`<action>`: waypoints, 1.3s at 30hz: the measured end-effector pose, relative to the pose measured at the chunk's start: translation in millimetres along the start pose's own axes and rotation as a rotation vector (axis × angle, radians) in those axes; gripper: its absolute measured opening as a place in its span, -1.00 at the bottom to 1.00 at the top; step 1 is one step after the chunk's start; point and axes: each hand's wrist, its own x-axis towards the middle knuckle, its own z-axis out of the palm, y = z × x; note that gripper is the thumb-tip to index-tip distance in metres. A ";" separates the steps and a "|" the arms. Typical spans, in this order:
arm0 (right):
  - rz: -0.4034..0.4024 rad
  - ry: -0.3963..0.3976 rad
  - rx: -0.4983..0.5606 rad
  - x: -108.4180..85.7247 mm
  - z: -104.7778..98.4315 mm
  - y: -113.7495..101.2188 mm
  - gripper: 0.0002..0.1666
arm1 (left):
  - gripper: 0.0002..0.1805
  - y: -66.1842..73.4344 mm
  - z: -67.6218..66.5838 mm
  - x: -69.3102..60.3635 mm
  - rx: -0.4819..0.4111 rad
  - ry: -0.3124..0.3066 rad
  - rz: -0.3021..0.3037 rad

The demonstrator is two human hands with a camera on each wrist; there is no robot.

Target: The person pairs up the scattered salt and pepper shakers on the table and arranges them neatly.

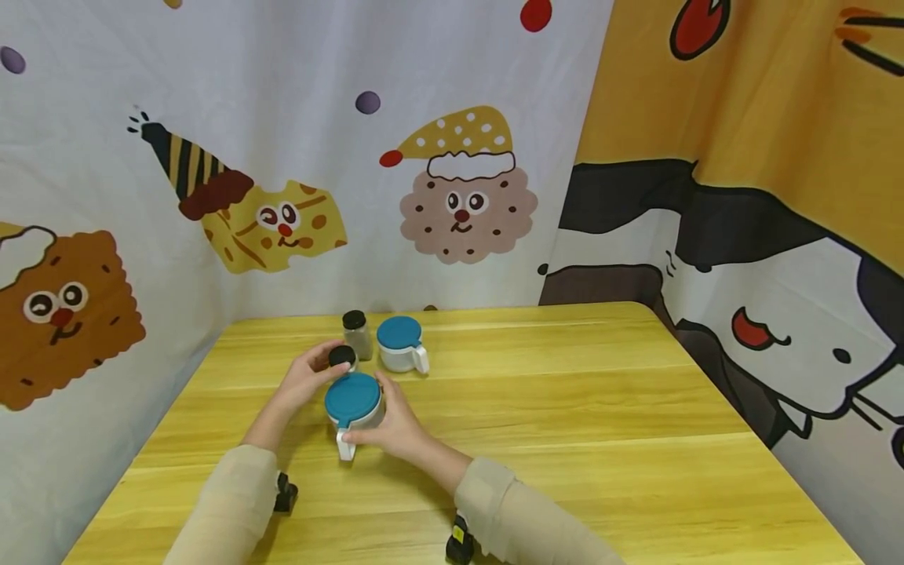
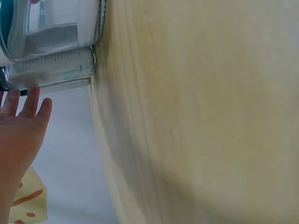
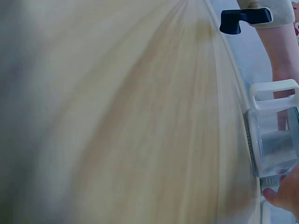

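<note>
My left hand point(image 1: 305, 382) holds a small glass jar with a black lid point(image 1: 342, 355), thumb and fingers on either side near its top. Directly in front of that jar is a glass container with a blue lid point(image 1: 353, 397) and a white handle point(image 1: 345, 446). My right hand point(image 1: 395, 422) grips this container from the right, thumb by the handle and fingers round the far side. In the left wrist view the left fingers point(image 2: 32, 103) touch the clear glass. Part of the container's contents, a greyish layer point(image 3: 276, 143), shows in the right wrist view.
Behind my hands stand a second black-lidded jar point(image 1: 359, 339) and a second blue-lidded container point(image 1: 399, 341) with its handle toward the right. All rest on a wood-grain table point(image 1: 600, 439). A printed curtain point(image 1: 304, 94) hangs beyond the table's back edge.
</note>
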 end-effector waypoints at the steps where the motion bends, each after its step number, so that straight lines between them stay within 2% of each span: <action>1: 0.000 -0.001 0.010 0.5 1.2 1.1 0.32 | -0.29 -0.7 0.4 0.4 0.006 0.000 0.000; 6: -0.011 0.006 0.052 2.5 5.7 2.8 0.30 | -0.29 1.9 1.3 1.4 -0.002 0.001 0.002; 13: -0.003 0.031 0.105 1.5 8.9 -1.9 0.30 | -0.35 32.9 2.8 -9.2 -0.024 -0.004 -0.012; 17: -0.002 0.045 0.125 2.5 11.3 -1.0 0.31 | -0.35 39.5 3.7 -12.5 -0.020 -0.001 -0.024; 19: -0.001 0.050 0.135 2.7 12.0 -0.5 0.32 | -0.35 37.0 3.5 -11.0 -0.026 -0.004 -0.025; 26: 0.010 0.064 0.146 3.9 14.7 -0.3 0.32 | -0.29 -1.1 1.3 3.7 -0.021 0.014 -0.019; 39: 0.012 0.077 0.193 6.9 18.6 4.0 0.29 | -0.30 -5.2 0.7 5.0 -0.057 0.017 -0.052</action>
